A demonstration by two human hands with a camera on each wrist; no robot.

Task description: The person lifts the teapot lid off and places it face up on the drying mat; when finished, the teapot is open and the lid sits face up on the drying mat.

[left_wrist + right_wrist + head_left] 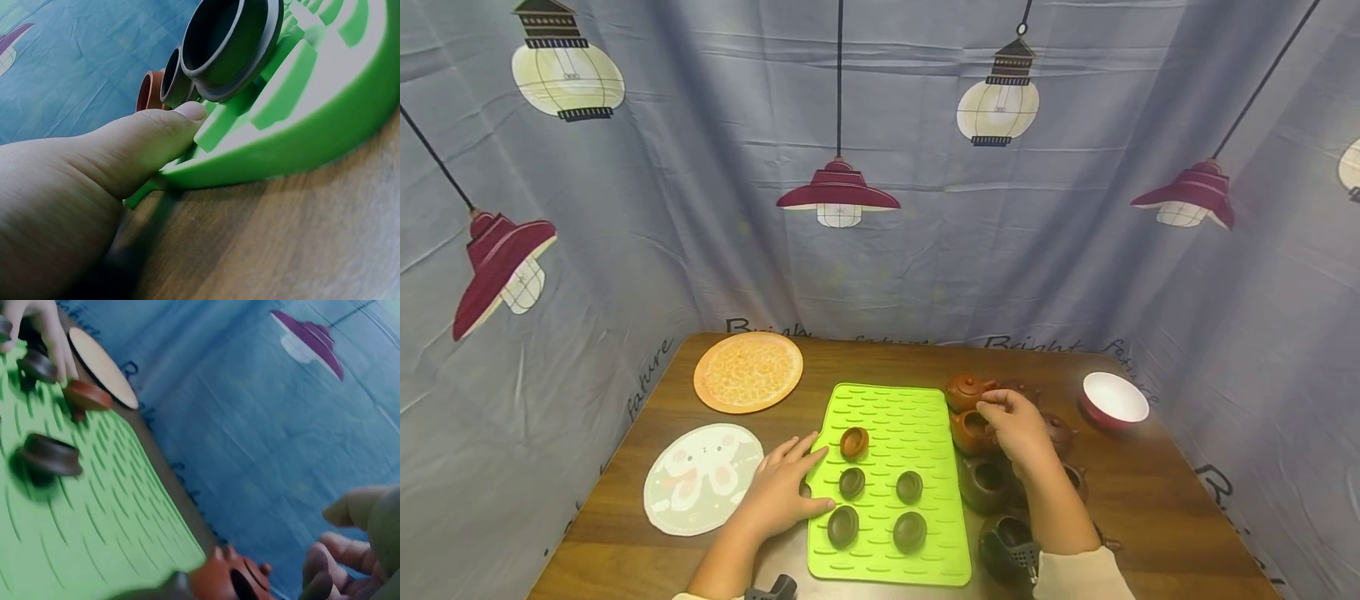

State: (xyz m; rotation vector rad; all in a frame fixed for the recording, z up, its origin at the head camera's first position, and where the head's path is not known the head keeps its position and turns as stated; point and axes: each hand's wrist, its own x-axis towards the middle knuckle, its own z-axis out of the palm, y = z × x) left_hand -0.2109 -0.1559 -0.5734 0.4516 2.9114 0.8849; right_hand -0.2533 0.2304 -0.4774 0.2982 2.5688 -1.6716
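My left hand (784,486) rests spread at the left edge of a lime-green mat (887,408), its thumb on the rim beside a dark teapot lid (228,47). Upturned on the mat lie an orange-brown lid (853,443) and several dark lids (910,532). Over the teapots to the right hovers my right hand (1017,425), with a gap between thumb and fingers and nothing held in the right wrist view. Nearest to it are a lidded orange-brown teapot (966,390) and a lidless one (972,433). Dark lidless teapots (987,483) stand nearer me, partly hidden by my forearm.
A red bowl (1114,400) with a white inside stands at the right. At the left lie a round orange mat (748,372) and a pale bunny-print mat (703,479). A lamp-print curtain (910,275) hangs behind the wooden table (1150,517).
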